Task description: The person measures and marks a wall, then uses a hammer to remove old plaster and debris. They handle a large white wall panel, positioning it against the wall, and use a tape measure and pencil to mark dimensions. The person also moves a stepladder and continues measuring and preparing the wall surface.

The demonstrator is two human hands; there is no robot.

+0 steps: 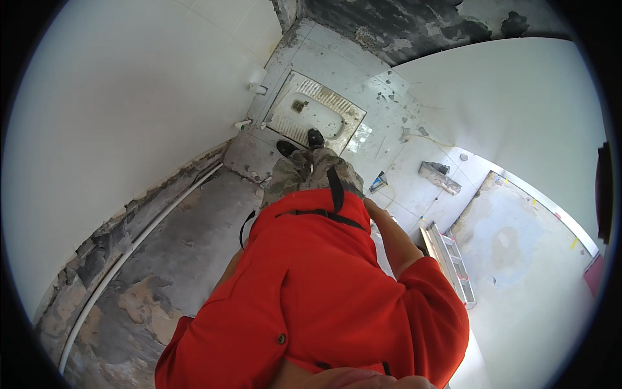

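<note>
My right arm comes down beside the red shirt (324, 279), and my right hand (372, 207) is at my hip, its fingers mostly hidden. Whether it holds anything cannot be made out. My left hand is out of sight behind the shirt; only a bit of forearm (231, 267) shows. By the left hip a thin dark loop (243, 232) sticks out. A black strap (335, 188) hangs at the waist over camouflage trousers (285, 175). Just past my right hand, a small blue and dark object (378, 182) appears to lie on the floor.
Ahead of my shoes (315, 137), a dirty squat toilet (324, 91) is set in the tiled floor. A white pipe (133, 249) runs along the left wall's broken base. To the right are a rubble-like block (440, 178), scattered debris and a pale ladder-like frame (459, 269).
</note>
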